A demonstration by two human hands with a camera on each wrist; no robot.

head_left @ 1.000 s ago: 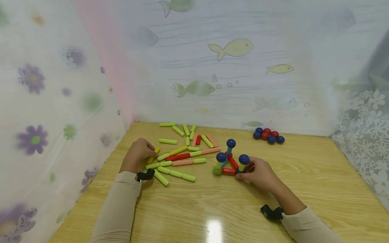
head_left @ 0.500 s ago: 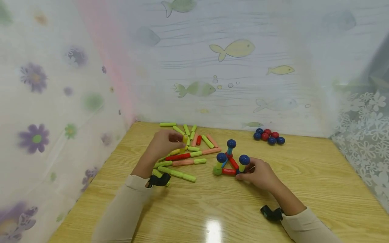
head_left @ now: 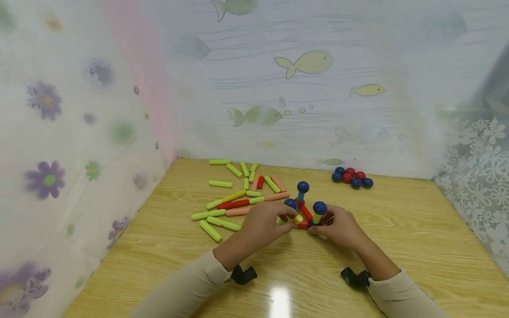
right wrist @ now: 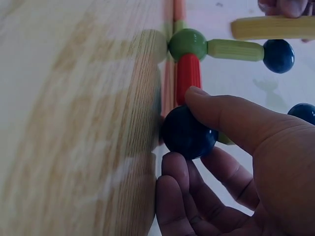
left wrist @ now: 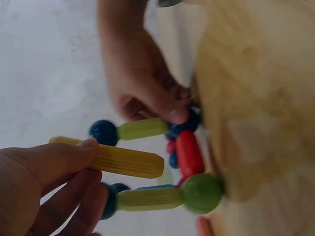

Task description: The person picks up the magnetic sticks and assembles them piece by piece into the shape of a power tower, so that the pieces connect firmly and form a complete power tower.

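Observation:
A small triangular frame of magnetic rods and balls stands on the table, its base showing a red rod (left wrist: 189, 153) and a green ball (left wrist: 202, 193). Short upright rods rise from its corners, each topped by a blue ball (head_left: 320, 207). My left hand (head_left: 262, 224) pinches a yellow magnetic rod (left wrist: 129, 162) between thumb and fingers, close beside the frame's uprights. With thumb and fingertips, my right hand (head_left: 343, 229) holds the dark blue ball (right wrist: 189, 132) at the frame's near right corner. In the head view the left hand hides the green ball.
Loose lime, red, yellow and orange rods (head_left: 237, 203) lie in rows on the wooden table (head_left: 310, 282), left of the frame. Several blue and red balls (head_left: 347, 177) sit clustered at the back right. Printed curtains (head_left: 254, 88) hang behind and at the left.
My left hand has lifted the yellow rod from the left of the rod rows and carried it right to the frame. The right hand stays at its corner ball.

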